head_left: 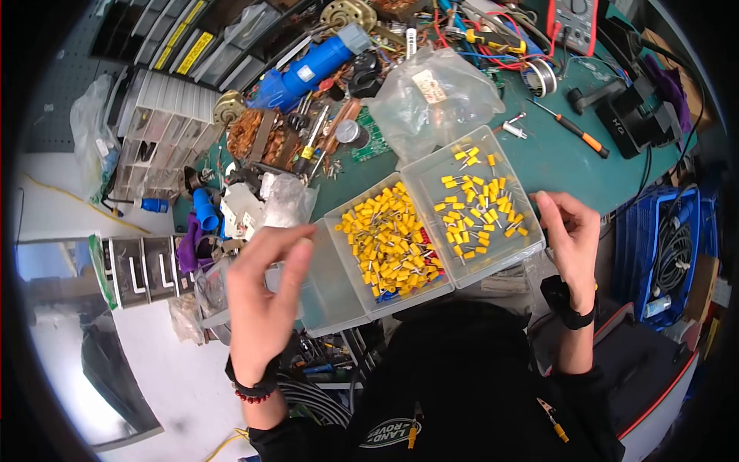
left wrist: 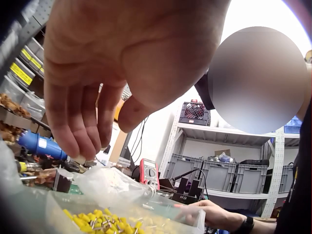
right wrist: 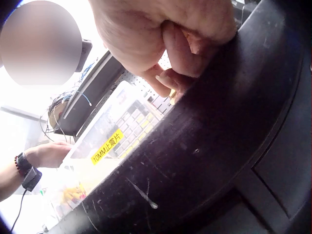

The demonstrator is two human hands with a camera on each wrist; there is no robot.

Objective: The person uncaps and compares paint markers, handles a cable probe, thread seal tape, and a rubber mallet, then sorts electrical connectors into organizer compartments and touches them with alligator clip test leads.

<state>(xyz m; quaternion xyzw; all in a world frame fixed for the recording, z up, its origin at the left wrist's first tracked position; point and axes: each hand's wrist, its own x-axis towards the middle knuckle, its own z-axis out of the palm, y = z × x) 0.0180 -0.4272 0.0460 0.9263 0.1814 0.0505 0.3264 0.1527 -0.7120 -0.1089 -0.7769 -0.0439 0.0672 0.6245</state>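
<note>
My left hand hovers over the left clear compartment, fingers loosely bent and thumb apart; nothing is held in it. In the left wrist view those fingers hang above the bin. A middle bin is heaped with yellow-sleeved crimp terminals, a few red and blue pieces among them. Beside it, a right bin holds a thinner scatter of similar yellow terminals. My right hand is at this bin's right edge, fingers loosely bent. Its fingertips are partly hidden in the right wrist view.
A crumpled plastic bag lies behind the bins. Tools, wire and a blue connector crowd the bench's back. An orange-handled screwdriver, a solder spool and a multimeter lie to the right. Drawers stand left.
</note>
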